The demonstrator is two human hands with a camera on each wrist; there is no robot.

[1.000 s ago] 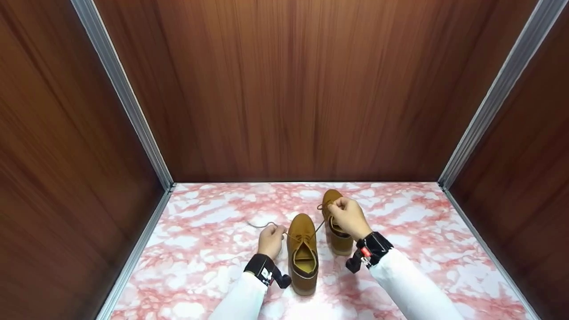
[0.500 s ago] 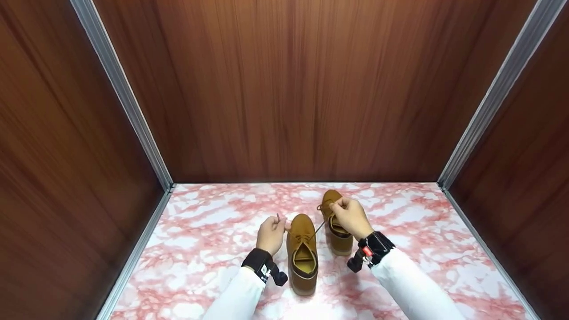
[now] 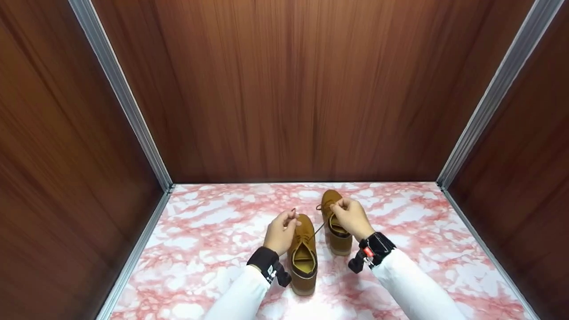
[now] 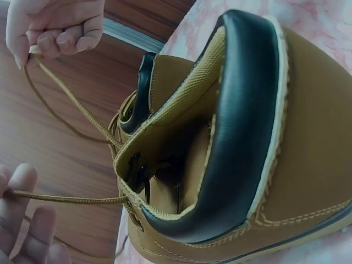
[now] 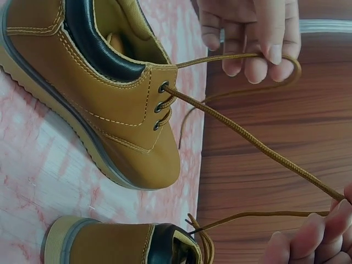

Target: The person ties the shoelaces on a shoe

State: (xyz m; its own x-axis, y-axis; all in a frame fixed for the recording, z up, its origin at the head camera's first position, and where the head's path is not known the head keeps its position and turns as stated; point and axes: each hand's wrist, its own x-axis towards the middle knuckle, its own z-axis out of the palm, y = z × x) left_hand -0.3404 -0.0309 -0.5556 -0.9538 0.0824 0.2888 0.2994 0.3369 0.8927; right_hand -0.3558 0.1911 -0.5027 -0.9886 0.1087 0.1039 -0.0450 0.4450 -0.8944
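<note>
A tan lace-up shoe (image 3: 304, 281) with a dark padded collar stands upright on the table, its toe pointing away. My left hand (image 3: 281, 234) is raised beside its front, partly covering the toe in the head view. Thumb and fingers there pinch one brown shoelace (image 5: 234, 56), which bends into a loop past the fingertips in the right wrist view. To the right, my right hand (image 3: 353, 218) pinches the other shoelace end (image 5: 253, 142), drawn straight from the top eyelet. A second tan shoe (image 3: 330, 197) stands behind and partly under that hand in the head view.
The shoes stand on a pink and white marbled tabletop (image 3: 213, 249). A brown wood-grain panel (image 3: 284, 98) rises at the back, with similar panels at both sides. Grey metal strips (image 3: 129, 98) run along the corners.
My left hand has moved right and farther forward, to the shoe's toe, bringing its shoelace along. The tail that lay out to the left has been drawn in. My right hand has hardly moved.
</note>
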